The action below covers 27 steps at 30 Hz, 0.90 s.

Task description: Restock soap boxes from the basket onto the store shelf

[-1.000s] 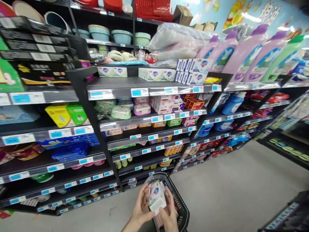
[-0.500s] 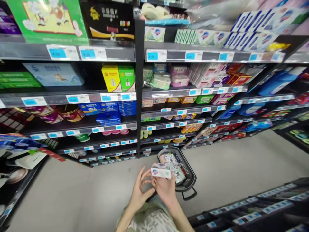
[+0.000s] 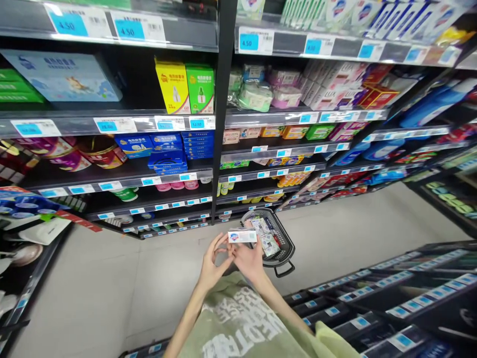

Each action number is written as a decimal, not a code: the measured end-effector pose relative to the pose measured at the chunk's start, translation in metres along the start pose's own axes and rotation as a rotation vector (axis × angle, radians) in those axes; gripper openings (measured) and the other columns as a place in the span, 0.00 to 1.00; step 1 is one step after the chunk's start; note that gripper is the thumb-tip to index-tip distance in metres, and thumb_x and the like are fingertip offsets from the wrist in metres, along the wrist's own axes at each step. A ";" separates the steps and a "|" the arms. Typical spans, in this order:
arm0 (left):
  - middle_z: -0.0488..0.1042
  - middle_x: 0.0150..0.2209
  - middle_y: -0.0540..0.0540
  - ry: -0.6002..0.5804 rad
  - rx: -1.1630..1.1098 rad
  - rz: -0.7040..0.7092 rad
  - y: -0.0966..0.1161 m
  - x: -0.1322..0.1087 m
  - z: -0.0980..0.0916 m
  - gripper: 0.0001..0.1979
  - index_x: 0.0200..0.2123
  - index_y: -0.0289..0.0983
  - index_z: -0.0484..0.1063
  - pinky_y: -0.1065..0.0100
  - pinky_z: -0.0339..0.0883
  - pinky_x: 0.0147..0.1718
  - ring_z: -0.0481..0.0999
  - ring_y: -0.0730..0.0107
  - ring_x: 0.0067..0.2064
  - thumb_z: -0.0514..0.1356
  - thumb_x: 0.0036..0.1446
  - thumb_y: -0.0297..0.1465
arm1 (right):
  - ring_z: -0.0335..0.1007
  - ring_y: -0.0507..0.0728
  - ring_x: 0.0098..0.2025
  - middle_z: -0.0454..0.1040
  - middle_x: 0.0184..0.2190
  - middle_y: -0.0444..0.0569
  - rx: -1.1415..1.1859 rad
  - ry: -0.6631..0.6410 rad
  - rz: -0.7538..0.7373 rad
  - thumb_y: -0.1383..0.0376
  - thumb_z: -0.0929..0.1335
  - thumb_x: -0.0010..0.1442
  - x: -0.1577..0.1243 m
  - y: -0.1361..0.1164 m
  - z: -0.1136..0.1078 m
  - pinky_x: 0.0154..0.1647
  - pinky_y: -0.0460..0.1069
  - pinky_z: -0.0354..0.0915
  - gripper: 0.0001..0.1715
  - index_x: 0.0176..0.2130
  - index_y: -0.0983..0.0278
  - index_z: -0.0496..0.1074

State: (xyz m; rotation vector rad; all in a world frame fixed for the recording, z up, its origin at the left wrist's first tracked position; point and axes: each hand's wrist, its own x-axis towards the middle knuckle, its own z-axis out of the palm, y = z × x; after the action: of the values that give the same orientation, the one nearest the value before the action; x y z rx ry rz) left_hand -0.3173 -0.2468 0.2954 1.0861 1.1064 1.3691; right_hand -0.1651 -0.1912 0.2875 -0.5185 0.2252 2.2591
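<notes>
A small white soap box point(image 3: 242, 236) with a blue and red emblem is in my right hand point(image 3: 249, 257), gripped near its right end with its long printed side facing me. Close by its left end, my left hand point(image 3: 214, 261) has its fingers curved and apart from the thumb; the fingertips are near the box, and whether they touch it is hard to tell. Beyond my right hand, a black shopping basket point(image 3: 289, 243) stands on the floor, with several white and green packs point(image 3: 269, 241) inside, partly hidden by the hand.
Tall shelves point(image 3: 186, 179) in front hold boxed goods, including LUX soap point(image 3: 331, 94) and yellow and green boxes point(image 3: 186, 89). A low shelf point(image 3: 365, 298) with price labels runs behind on the right. Another display point(image 3: 30, 278) borders the left. Grey floor point(image 3: 156, 278) lies between.
The view has tilted downward, so the shelves sit higher and more of my shirt shows. The soap box has turned so its long side faces me squarely, still in my right hand.
</notes>
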 end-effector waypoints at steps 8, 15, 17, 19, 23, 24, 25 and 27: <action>0.69 0.63 0.38 0.134 0.044 0.044 -0.020 0.009 0.007 0.27 0.60 0.44 0.66 0.60 0.72 0.48 0.74 0.57 0.56 0.66 0.59 0.34 | 0.75 0.61 0.47 0.78 0.42 0.58 -0.024 0.018 0.023 0.42 0.66 0.59 -0.003 -0.005 0.001 0.46 0.52 0.72 0.35 0.49 0.68 0.71; 0.73 0.60 0.37 0.175 0.036 -0.018 -0.031 0.017 0.004 0.23 0.57 0.41 0.69 0.55 0.70 0.55 0.74 0.55 0.59 0.65 0.59 0.36 | 0.74 0.60 0.46 0.77 0.44 0.59 0.016 0.030 0.077 0.41 0.66 0.58 -0.008 0.001 -0.004 0.48 0.54 0.71 0.36 0.48 0.69 0.71; 0.74 0.58 0.37 0.196 0.017 -0.043 -0.036 0.018 0.004 0.23 0.56 0.40 0.69 0.53 0.69 0.57 0.75 0.55 0.58 0.66 0.58 0.36 | 0.74 0.61 0.45 0.77 0.42 0.59 0.014 0.043 0.081 0.40 0.66 0.57 -0.008 0.002 -0.006 0.48 0.54 0.71 0.36 0.46 0.69 0.72; 0.76 0.55 0.38 0.222 0.006 -0.058 -0.041 0.019 0.003 0.22 0.54 0.40 0.69 0.53 0.69 0.57 0.76 0.55 0.57 0.66 0.58 0.37 | 0.74 0.61 0.45 0.77 0.41 0.59 0.019 0.053 0.082 0.40 0.66 0.57 -0.008 0.003 -0.006 0.49 0.54 0.72 0.38 0.47 0.70 0.71; 0.77 0.52 0.39 0.261 0.029 -0.077 -0.047 0.021 -0.001 0.22 0.53 0.40 0.69 0.55 0.71 0.54 0.77 0.57 0.54 0.66 0.58 0.39 | 0.75 0.61 0.47 0.78 0.43 0.59 0.053 0.102 0.103 0.41 0.66 0.59 -0.007 0.006 -0.001 0.50 0.54 0.72 0.39 0.51 0.71 0.69; 0.77 0.51 0.39 0.271 0.044 -0.082 -0.047 0.021 -0.002 0.22 0.53 0.40 0.69 0.55 0.71 0.53 0.77 0.57 0.53 0.66 0.57 0.40 | 0.75 0.61 0.47 0.78 0.43 0.59 0.060 0.118 0.111 0.42 0.66 0.60 -0.006 0.007 0.000 0.49 0.55 0.73 0.38 0.52 0.71 0.68; 0.77 0.51 0.39 0.282 0.057 -0.089 -0.048 0.021 -0.003 0.22 0.52 0.40 0.69 0.56 0.72 0.52 0.77 0.56 0.53 0.66 0.57 0.40 | 0.75 0.61 0.47 0.78 0.43 0.59 0.066 0.135 0.119 0.43 0.66 0.60 -0.005 0.008 0.002 0.48 0.55 0.73 0.37 0.53 0.70 0.68; 0.77 0.50 0.39 0.299 0.071 -0.109 -0.048 0.021 -0.005 0.22 0.52 0.40 0.69 0.56 0.72 0.51 0.77 0.56 0.52 0.66 0.56 0.42 | 0.75 0.62 0.47 0.79 0.42 0.58 0.076 0.163 0.131 0.45 0.66 0.61 -0.003 0.008 0.003 0.46 0.56 0.73 0.34 0.53 0.69 0.68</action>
State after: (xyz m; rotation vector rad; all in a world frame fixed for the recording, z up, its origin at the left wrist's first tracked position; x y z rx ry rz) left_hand -0.3158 -0.2236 0.2482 0.8742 1.4197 1.4450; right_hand -0.1704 -0.1979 0.2918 -0.6648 0.4366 2.3256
